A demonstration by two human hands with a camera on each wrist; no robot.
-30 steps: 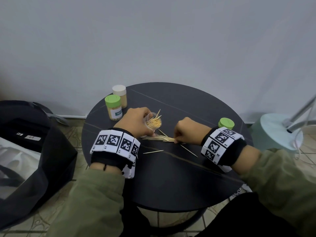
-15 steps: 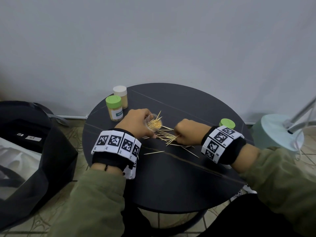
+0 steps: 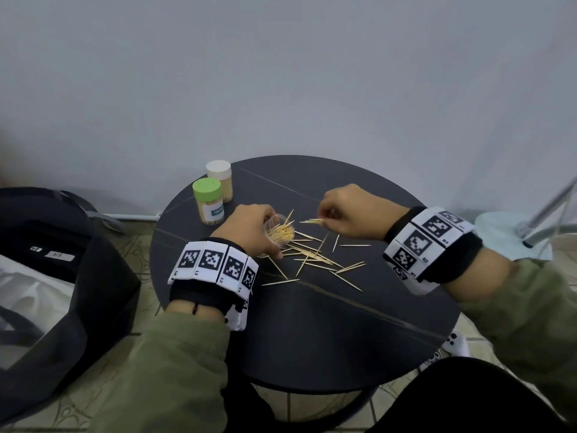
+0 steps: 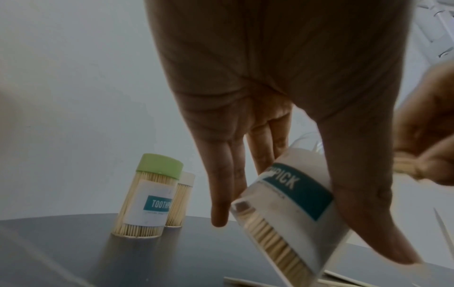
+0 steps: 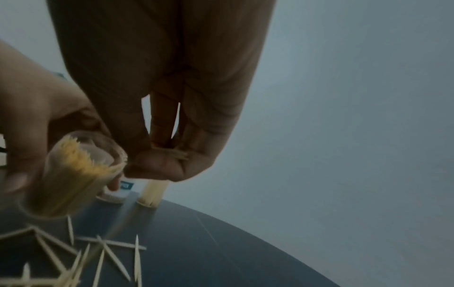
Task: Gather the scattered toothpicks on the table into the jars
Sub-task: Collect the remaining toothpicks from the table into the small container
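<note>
Head above; wrists close, sharing table (image 3: pixel 312 323).

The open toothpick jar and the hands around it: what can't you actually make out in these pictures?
- Open jar: head view, left hand covers its label and base.
- Its label: left wrist view, fingers hide the first letters.
- Pinched toothpicks: too thin to count; right wrist view blurred.
- Right hand: fingertips hidden behind its knuckles, head view.

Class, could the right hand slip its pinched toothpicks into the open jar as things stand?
Probably yes. The left hand holds the open jar tilted toward the right hand, whose bundle of toothpicks points at its mouth with nothing between; the jar already looks fairly full.
</note>
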